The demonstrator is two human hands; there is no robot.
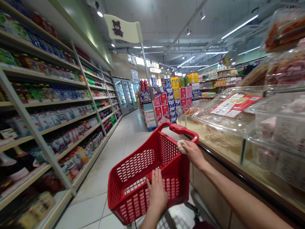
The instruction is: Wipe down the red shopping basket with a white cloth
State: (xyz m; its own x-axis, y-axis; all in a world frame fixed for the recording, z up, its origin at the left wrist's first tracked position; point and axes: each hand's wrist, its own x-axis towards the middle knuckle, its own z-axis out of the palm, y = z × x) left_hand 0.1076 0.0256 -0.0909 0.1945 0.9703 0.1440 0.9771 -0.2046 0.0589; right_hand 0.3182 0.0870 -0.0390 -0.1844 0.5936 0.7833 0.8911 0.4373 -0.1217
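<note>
Your right hand (192,154) is closed around a pale, bunched cloth (182,147), which you have at the upper edge of the end panel, just below the handle (182,129) of the red shopping cart (175,176). Your left hand (157,193) grasps nothing that shows; its fingers are stretched out flat over the near side wall of the basket. The cart is right in front of you, beside the display case (207,184) on your right. By the look of it, your wiping is under way at that end, and the cloth is on only one small patch of it. How much of the handle, the rims and the latticed walls you have covered cannot be told, since no visible mark separates wiped plastic from unwiped; the outer faces turned away from you are hidden, so those cannot be judged either. Further out, stocked shelves (70,122) run along your left, and stacked cartons (164,100) stand on the floor beyond the cart.
</note>
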